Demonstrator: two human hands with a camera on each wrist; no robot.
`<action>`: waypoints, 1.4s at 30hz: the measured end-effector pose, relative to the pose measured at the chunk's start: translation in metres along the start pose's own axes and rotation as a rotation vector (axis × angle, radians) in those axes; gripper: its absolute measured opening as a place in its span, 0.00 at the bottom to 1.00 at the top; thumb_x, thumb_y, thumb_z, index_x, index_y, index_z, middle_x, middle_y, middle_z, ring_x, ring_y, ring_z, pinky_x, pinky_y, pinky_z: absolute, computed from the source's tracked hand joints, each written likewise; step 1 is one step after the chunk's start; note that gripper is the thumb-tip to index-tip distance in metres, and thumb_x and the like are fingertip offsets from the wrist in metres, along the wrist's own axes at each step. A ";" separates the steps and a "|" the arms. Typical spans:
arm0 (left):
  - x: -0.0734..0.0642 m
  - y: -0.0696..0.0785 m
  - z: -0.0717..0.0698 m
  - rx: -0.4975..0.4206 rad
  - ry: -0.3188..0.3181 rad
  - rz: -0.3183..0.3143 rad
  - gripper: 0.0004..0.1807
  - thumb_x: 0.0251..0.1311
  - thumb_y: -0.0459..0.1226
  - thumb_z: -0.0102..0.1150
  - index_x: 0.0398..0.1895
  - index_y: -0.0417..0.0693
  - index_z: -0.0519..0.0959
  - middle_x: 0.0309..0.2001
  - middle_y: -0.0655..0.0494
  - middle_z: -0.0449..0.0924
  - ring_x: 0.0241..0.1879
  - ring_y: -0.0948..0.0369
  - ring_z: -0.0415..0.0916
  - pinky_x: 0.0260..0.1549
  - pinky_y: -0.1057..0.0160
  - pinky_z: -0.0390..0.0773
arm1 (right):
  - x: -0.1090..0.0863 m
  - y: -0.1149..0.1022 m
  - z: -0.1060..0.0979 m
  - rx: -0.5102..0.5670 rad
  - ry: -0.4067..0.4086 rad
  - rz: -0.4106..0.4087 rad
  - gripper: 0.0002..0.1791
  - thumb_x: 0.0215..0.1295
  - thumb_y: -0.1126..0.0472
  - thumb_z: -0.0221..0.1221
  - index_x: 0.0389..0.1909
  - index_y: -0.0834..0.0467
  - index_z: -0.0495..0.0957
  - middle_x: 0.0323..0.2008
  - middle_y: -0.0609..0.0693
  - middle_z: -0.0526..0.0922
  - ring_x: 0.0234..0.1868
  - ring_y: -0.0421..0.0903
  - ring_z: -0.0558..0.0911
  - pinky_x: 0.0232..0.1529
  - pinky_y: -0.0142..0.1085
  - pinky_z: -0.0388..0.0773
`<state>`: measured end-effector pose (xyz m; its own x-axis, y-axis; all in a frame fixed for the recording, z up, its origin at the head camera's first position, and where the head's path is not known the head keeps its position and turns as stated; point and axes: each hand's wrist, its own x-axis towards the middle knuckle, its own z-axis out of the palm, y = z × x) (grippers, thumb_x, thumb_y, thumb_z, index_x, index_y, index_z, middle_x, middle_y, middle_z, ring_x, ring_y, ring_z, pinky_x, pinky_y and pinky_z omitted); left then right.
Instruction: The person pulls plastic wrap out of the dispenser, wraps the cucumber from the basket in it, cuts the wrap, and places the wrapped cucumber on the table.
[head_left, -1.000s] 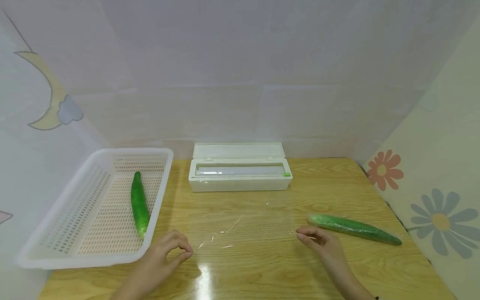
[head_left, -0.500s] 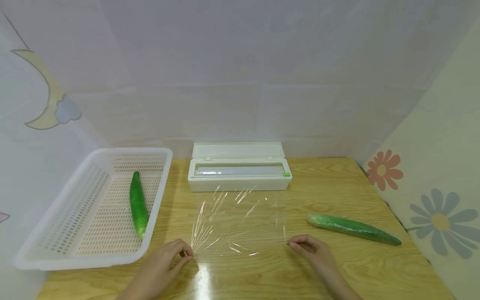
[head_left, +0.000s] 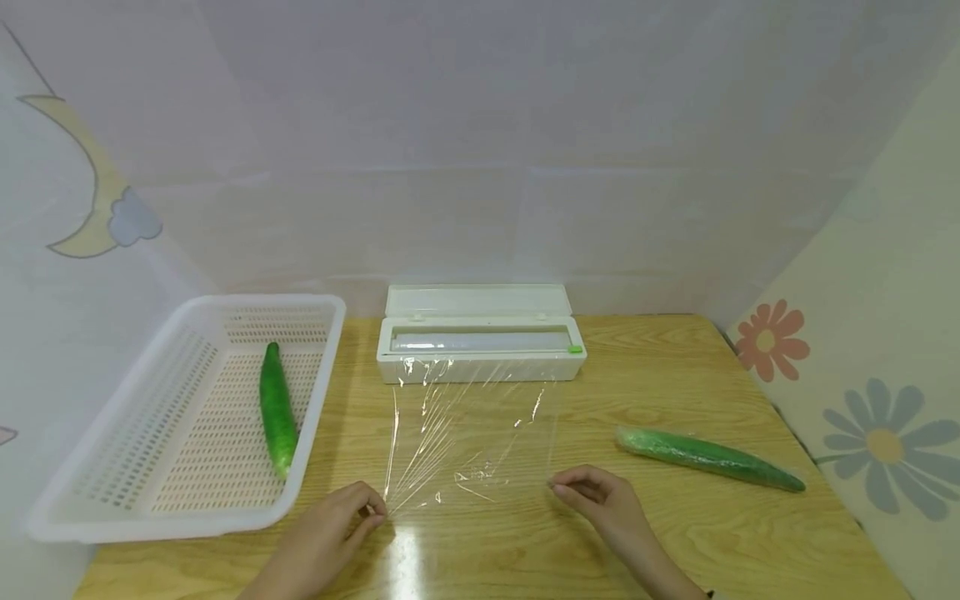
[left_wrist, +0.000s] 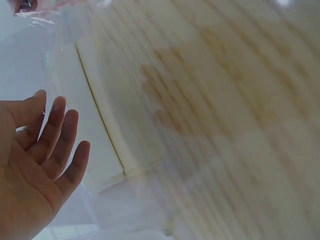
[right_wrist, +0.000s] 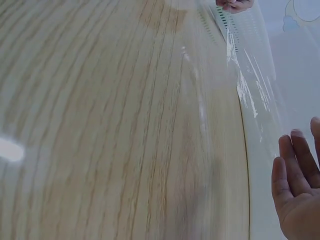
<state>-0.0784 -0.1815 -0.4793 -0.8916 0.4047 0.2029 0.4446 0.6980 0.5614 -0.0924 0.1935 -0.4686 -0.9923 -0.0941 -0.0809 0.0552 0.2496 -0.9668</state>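
Note:
A clear sheet of cling film [head_left: 480, 442] stretches between my two hands over the table, its far part overlapping the front of the white dispenser box [head_left: 480, 369]. My left hand [head_left: 333, 529] pinches the film's near left corner between thumb and forefinger, and creases fan out from there. At the near right corner, my right hand [head_left: 603, 508] pinches the film the same way. In the left wrist view, the left hand [left_wrist: 42, 160] has its other fingers loosely spread. The right wrist view catches only part of the right hand [right_wrist: 300, 185] at the edge.
A white plastic basket [head_left: 318, 408] on the left holds one green cucumber [head_left: 277, 408]. A film-wrapped cucumber [head_left: 708, 458] lies at the right of the wooden table [head_left: 480, 567]. The box's lid [head_left: 478, 300] stands open, showing the film roll [head_left: 480, 342].
My right hand has moved left and slightly nearer, closing the gap to the left hand. The left hand has shifted slightly nearer. The film shows more creases and now overlaps the box front.

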 end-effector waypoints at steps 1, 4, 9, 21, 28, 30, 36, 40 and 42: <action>0.000 0.000 0.000 0.001 -0.002 -0.003 0.06 0.62 0.35 0.65 0.36 0.56 0.78 0.35 0.74 0.77 0.36 0.73 0.75 0.34 0.67 0.81 | 0.000 0.001 0.000 -0.002 0.006 0.005 0.11 0.64 0.63 0.65 0.43 0.66 0.81 0.46 0.57 0.85 0.46 0.39 0.83 0.50 0.28 0.79; 0.001 0.000 0.000 0.005 -0.007 -0.022 0.07 0.62 0.35 0.65 0.36 0.57 0.77 0.35 0.75 0.75 0.35 0.74 0.74 0.33 0.68 0.80 | 0.000 0.005 -0.002 -0.053 0.017 0.003 0.10 0.64 0.62 0.66 0.42 0.64 0.82 0.45 0.55 0.85 0.46 0.39 0.83 0.50 0.27 0.79; 0.002 -0.001 0.000 0.018 -0.014 -0.050 0.07 0.62 0.35 0.65 0.36 0.58 0.77 0.34 0.76 0.73 0.32 0.75 0.71 0.30 0.69 0.78 | 0.001 0.016 -0.013 -0.227 0.037 -0.081 0.06 0.62 0.62 0.67 0.38 0.58 0.84 0.40 0.48 0.85 0.41 0.38 0.83 0.45 0.29 0.81; 0.010 -0.005 0.008 0.066 -0.083 0.016 0.02 0.63 0.42 0.64 0.32 0.59 0.81 0.35 0.80 0.73 0.36 0.74 0.73 0.36 0.66 0.80 | 0.006 0.029 -0.034 -0.762 -0.004 -0.434 0.12 0.55 0.64 0.71 0.32 0.45 0.81 0.33 0.30 0.80 0.37 0.33 0.80 0.41 0.37 0.83; 0.017 -0.004 0.012 0.164 -0.077 0.030 0.03 0.63 0.40 0.64 0.32 0.60 0.82 0.33 0.78 0.77 0.36 0.69 0.77 0.38 0.60 0.80 | 0.011 0.032 -0.038 -0.872 -0.089 -0.357 0.11 0.58 0.54 0.71 0.40 0.49 0.83 0.34 0.33 0.78 0.35 0.32 0.76 0.37 0.34 0.79; 0.018 -0.004 0.013 0.190 -0.064 0.033 0.03 0.64 0.39 0.64 0.32 0.59 0.83 0.32 0.76 0.78 0.36 0.68 0.77 0.39 0.57 0.80 | 0.012 0.033 -0.039 -0.903 -0.085 -0.385 0.10 0.56 0.53 0.72 0.38 0.48 0.83 0.34 0.33 0.78 0.35 0.33 0.76 0.36 0.34 0.79; 0.015 -0.004 0.012 0.216 -0.066 0.028 0.02 0.62 0.41 0.65 0.31 0.58 0.84 0.32 0.73 0.81 0.34 0.67 0.78 0.35 0.60 0.80 | 0.012 0.032 -0.040 -0.950 -0.077 -0.389 0.10 0.54 0.54 0.73 0.37 0.48 0.84 0.37 0.34 0.77 0.35 0.32 0.76 0.36 0.35 0.80; 0.012 0.003 0.008 0.213 -0.064 0.063 0.03 0.62 0.42 0.65 0.31 0.59 0.83 0.32 0.75 0.80 0.33 0.68 0.78 0.32 0.62 0.79 | 0.010 0.032 -0.041 -0.946 -0.077 -0.364 0.15 0.54 0.54 0.73 0.42 0.50 0.82 0.39 0.37 0.78 0.34 0.32 0.75 0.35 0.34 0.79; 0.011 0.009 0.004 0.199 -0.062 0.083 0.02 0.63 0.42 0.64 0.32 0.58 0.83 0.33 0.75 0.79 0.33 0.70 0.77 0.31 0.63 0.79 | 0.008 0.031 -0.042 -0.935 -0.075 -0.355 0.16 0.54 0.55 0.73 0.43 0.50 0.82 0.40 0.37 0.79 0.35 0.33 0.77 0.34 0.34 0.79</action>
<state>-0.0841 -0.1682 -0.4752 -0.8470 0.4968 0.1891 0.5299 0.7612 0.3739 -0.1036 0.2410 -0.4893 -0.9230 -0.3627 0.1287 -0.3842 0.8494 -0.3618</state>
